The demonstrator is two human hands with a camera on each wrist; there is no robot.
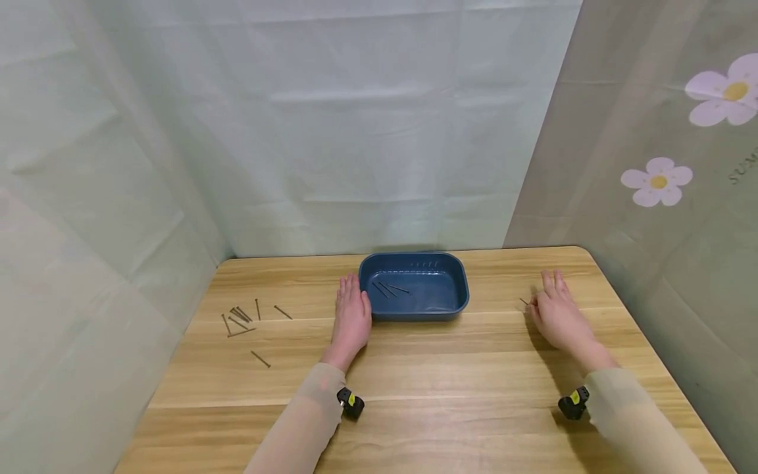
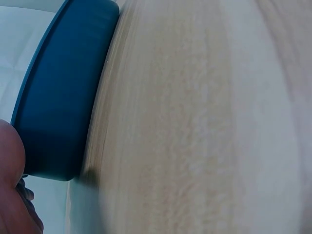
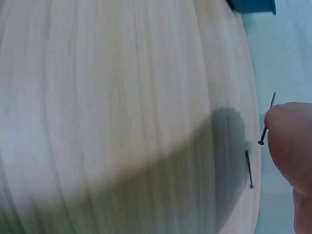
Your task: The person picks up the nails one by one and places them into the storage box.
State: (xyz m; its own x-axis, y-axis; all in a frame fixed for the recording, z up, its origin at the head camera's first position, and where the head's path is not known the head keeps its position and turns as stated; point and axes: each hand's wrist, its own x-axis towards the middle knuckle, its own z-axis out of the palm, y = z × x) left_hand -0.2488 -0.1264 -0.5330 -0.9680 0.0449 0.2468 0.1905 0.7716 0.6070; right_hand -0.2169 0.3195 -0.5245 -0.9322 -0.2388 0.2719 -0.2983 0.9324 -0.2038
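My left hand (image 1: pixel 351 319) lies straight-fingered along the left side of a blue rectangular tray (image 1: pixel 414 316), thumb at its near left corner. In the left wrist view that thumb (image 2: pixel 9 161) meets the end of the tray's wall. Three nails (image 1: pixel 387 289) lie inside, toward the left of the tray's floor. Over on the right, my right hand (image 1: pixel 559 316) pinches a nail (image 3: pixel 263 134), head down and point up in the right wrist view. Beneath it, a second nail (image 3: pixel 249 168) rests on the wood, in the hand's shadow.
Several loose nails (image 1: pixel 239 315) are scattered and partly heaped on the left of the wooden table (image 1: pixel 450 395). One nail (image 1: pixel 260 359) lies nearer to me. Pale curtains (image 1: pixel 367 131) hang behind the table and along both sides.
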